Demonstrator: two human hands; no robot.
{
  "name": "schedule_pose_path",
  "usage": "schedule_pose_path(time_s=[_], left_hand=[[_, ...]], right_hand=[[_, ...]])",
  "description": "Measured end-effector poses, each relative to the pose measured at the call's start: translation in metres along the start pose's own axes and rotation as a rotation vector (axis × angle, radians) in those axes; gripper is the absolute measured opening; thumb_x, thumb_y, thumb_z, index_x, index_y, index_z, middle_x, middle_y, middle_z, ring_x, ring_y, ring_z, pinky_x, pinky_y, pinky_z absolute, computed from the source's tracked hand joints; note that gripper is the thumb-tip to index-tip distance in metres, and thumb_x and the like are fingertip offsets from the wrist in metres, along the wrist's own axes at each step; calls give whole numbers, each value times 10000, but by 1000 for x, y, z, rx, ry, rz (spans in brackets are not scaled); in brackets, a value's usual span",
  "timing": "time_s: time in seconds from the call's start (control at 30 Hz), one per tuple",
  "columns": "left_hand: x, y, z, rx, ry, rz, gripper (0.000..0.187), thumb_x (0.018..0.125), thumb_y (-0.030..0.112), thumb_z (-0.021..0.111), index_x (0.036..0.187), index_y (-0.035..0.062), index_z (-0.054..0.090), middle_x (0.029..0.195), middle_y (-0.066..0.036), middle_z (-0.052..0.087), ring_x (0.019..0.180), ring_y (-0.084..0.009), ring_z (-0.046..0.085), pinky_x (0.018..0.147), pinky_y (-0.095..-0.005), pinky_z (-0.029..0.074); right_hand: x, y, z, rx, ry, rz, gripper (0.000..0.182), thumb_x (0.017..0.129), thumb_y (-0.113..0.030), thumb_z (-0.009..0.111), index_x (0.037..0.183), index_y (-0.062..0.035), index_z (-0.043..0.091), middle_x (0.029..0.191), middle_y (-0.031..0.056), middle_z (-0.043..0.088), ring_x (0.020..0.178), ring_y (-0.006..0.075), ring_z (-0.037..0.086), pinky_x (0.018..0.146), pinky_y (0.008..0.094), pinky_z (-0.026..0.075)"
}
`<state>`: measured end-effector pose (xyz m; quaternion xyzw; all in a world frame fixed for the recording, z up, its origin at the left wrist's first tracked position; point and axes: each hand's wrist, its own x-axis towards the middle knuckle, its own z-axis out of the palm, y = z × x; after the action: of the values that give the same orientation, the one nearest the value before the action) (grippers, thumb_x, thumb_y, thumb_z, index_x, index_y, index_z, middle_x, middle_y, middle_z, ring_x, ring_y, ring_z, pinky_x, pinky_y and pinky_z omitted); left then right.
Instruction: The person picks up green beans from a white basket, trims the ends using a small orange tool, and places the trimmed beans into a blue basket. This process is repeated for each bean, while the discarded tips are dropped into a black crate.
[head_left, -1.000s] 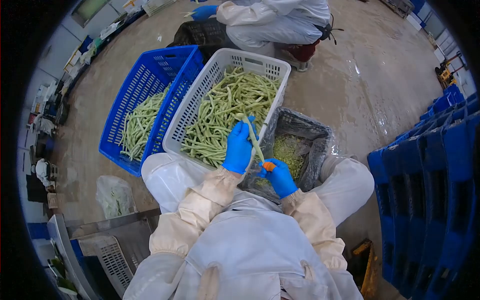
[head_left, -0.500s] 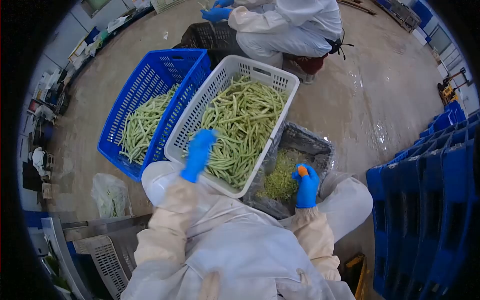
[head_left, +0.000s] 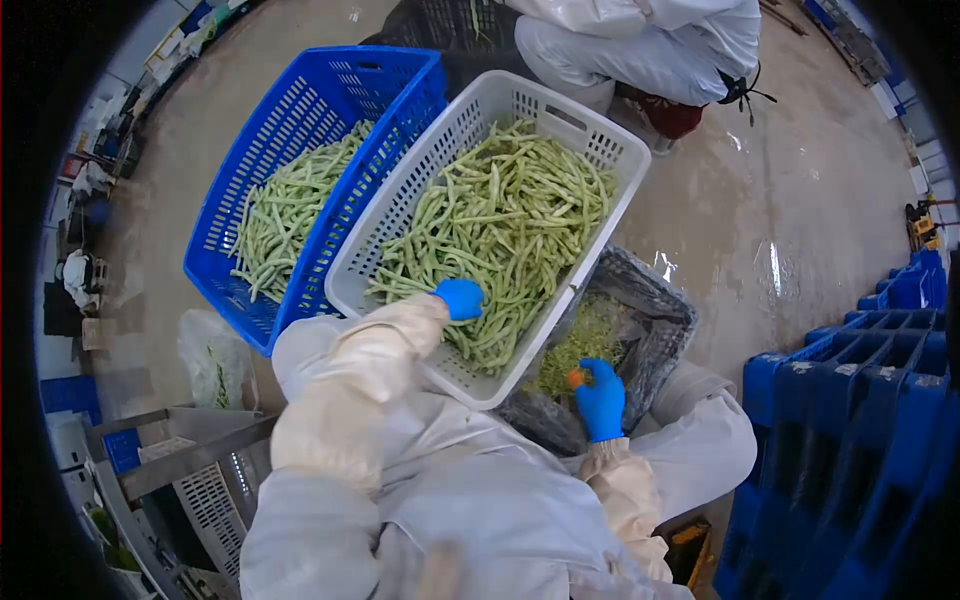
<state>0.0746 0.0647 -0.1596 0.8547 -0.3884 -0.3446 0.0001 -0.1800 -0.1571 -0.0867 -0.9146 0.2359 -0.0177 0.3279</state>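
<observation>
My left hand [head_left: 460, 298], in a blue glove, rests on the green beans [head_left: 500, 225] in the white crate [head_left: 398, 205]; its fingertips are hidden from view. My right hand [head_left: 602, 400], also blue-gloved, is bent around a small orange thing [head_left: 576, 378] at its thumb and fingertips. It is over the dark plastic-lined bin [head_left: 668, 318], which holds small green trimmings [head_left: 580, 345]. Left of the white crate stands a blue crate [head_left: 345, 215] with more green beans [head_left: 285, 215].
A co-worker in white clothing [head_left: 630, 45] sits beyond the crates, by a dark crate [head_left: 440, 35]. Blue pallets [head_left: 850, 430] are stacked at the right. A clear plastic bag [head_left: 215, 355] lies at the left, above a metal frame [head_left: 200, 465].
My left hand has moved right and come down onto the beans in the white crate. My right hand has shifted slightly down. The view has tilted, with the co-worker's hands now out of frame.
</observation>
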Motion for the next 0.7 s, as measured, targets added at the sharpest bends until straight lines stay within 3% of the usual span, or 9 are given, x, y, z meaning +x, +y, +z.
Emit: schedule_pose_path(time_s=[0.07, 0.13, 0.3, 0.4, 0.5, 0.57, 0.6, 0.67, 0.7], left_hand=[[37, -6, 55, -11, -120, 8, 337, 739, 350, 594, 963, 100, 630, 933, -148, 626, 862, -338, 594, 760, -447, 468], [66, -8, 97, -176, 22, -271, 298, 744, 244, 570, 974, 70, 642, 985, -171, 628, 895, -319, 615, 778, -448, 487], [77, 17, 116, -327, 102, -492, 272, 761, 178, 528, 984, 66, 637, 985, -173, 627, 920, -311, 609, 800, -435, 483], [66, 21, 100, -173, 127, -532, 234, 775, 180, 529, 952, 74, 640, 928, -159, 637, 893, -301, 611, 774, -450, 484], [45, 16, 38, -307, 382, -421, 169, 795, 196, 556, 862, 62, 634, 836, -117, 640, 790, -277, 627, 680, -412, 511], [39, -1, 16, -986, 441, -359, 153, 800, 187, 586, 772, 37, 597, 762, -99, 629, 666, -214, 624, 565, -316, 511], [20, 14, -5, -974, 442, -359, 153, 800, 187, 586, 772, 37, 597, 762, -99, 629, 666, -214, 624, 565, -316, 511], [-27, 71, -65, -1608, 335, -240, 158, 830, 194, 585, 794, 40, 582, 738, -50, 609, 655, -144, 602, 555, -259, 504], [-40, 88, -74, -1600, 337, -233, 158, 830, 194, 585, 794, 40, 582, 738, -50, 609, 655, -144, 602, 555, -259, 504]], right_hand=[[2, -7, 3, 11, 7, -46, 288, 741, -186, 677, 987, -53, 609, 947, 169, 622, 835, 306, 610, 716, 360, 480], [2, -12, 5, 152, -108, 25, 330, 754, -213, 674, 1025, -40, 599, 956, 163, 625, 854, 286, 617, 737, 349, 482], [1, -19, 13, 198, -164, 32, 299, 771, -207, 654, 1017, -46, 599, 934, 141, 633, 841, 269, 623, 712, 345, 484], [3, -24, 8, 194, -154, -4, 282, 783, -204, 642, 1007, -37, 601, 924, 141, 634, 852, 269, 621, 720, 335, 483], [8, -32, -1, 277, -95, 10, 284, 784, -202, 627, 991, -10, 600, 934, 190, 620, 844, 335, 601, 739, 393, 473], [9, -37, 1, 376, -52, -8, 275, 790, -181, 621, 1006, -13, 595, 942, 184, 619, 846, 328, 601, 739, 391, 471], [9, -40, 1, 463, -10, -27, 269, 796, -161, 615, 1020, -15, 589, 951, 179, 619, 849, 320, 600, 738, 388, 469], [8, -52, -3, 523, 12, -75, 272, 800, -146, 611, 1037, -15, 580, 963, 172, 615, 862, 315, 596, 745, 385, 467], [7, -58, -6, 575, 30, -122, 278, 804, -132, 607, 1054, -15, 571, 975, 165, 611, 876, 310, 592, 753, 382, 464]])
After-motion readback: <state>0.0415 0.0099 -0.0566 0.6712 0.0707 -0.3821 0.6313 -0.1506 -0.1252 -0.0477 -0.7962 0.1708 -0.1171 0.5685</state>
